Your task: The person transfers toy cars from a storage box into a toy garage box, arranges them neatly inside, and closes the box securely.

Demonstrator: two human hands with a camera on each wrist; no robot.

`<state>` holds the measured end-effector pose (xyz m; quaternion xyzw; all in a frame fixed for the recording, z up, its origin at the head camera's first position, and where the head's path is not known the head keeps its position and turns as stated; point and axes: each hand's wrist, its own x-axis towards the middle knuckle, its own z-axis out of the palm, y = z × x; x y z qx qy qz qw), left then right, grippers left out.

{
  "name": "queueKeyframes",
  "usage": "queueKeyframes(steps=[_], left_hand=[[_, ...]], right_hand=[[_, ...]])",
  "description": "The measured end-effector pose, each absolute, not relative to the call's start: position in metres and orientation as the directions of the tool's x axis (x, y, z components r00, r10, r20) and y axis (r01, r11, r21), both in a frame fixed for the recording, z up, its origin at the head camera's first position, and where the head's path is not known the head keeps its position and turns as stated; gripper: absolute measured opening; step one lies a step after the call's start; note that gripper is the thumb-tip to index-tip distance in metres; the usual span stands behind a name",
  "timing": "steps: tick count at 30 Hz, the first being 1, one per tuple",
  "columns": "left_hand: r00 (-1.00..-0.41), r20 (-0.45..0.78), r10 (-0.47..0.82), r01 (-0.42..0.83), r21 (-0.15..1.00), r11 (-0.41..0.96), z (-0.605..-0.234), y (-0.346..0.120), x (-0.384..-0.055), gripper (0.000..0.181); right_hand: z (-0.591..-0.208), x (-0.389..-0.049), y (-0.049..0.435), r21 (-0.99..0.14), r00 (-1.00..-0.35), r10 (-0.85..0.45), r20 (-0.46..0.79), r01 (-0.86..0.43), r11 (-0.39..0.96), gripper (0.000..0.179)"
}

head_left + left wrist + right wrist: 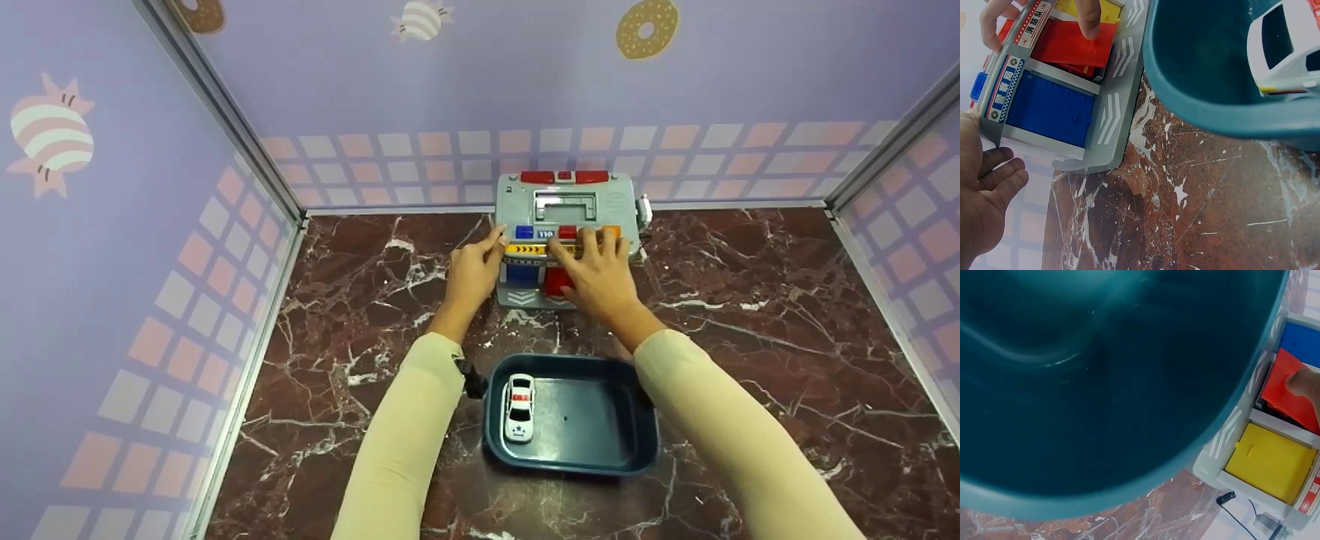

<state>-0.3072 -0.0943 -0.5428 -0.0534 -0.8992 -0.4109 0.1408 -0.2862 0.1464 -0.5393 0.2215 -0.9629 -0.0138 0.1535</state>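
Note:
A grey toy garage [517,202] stands against the back wall, with blue, red and yellow doors along its front. My left hand [472,277] holds the garage's left end by the upper corner; its lower fingers curl beside the blue door [1053,109]. With the fingers of my right hand [604,277] over the roof's front edge, its thumb presses the red door [1069,45]. That door stands tilted, and a bit of something red shows below it. The yellow door [1272,464] lies flat in its frame. Nearer me, a white toy police car [520,409] sits in a dark teal tray [570,469].
The tray stands just in front of the garage, between my forearms. A white handle-like part [644,212] sticks out at the garage's right side. Under everything is a dark red marbled surface [360,337], with patterned purple walls [465,90] at the back and sides.

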Motion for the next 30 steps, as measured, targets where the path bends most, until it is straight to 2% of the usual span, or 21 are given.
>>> queueKeyframes(steps=[11,24,30], left_hand=[[-0.964,0.264,-0.001,0.202,0.738,0.644,-0.541,-0.093,-0.308,0.042],[-0.956,0.292,-0.003,0.218,0.721,0.658,-0.542,-0.095,-0.307,0.040],[-0.963,0.271,-0.011,0.198,0.729,0.655,-0.542,-0.095,-0.307,0.039]], right_hand=[[-0.544,-0.296,0.140,0.159,-0.872,-0.396,0.289,-0.364,0.918,0.089],[-0.551,-0.301,0.137,0.204,-0.857,-0.413,0.308,-0.364,0.909,0.087],[-0.555,-0.305,0.137,0.237,-0.830,-0.425,0.361,-0.359,0.903,0.085]])
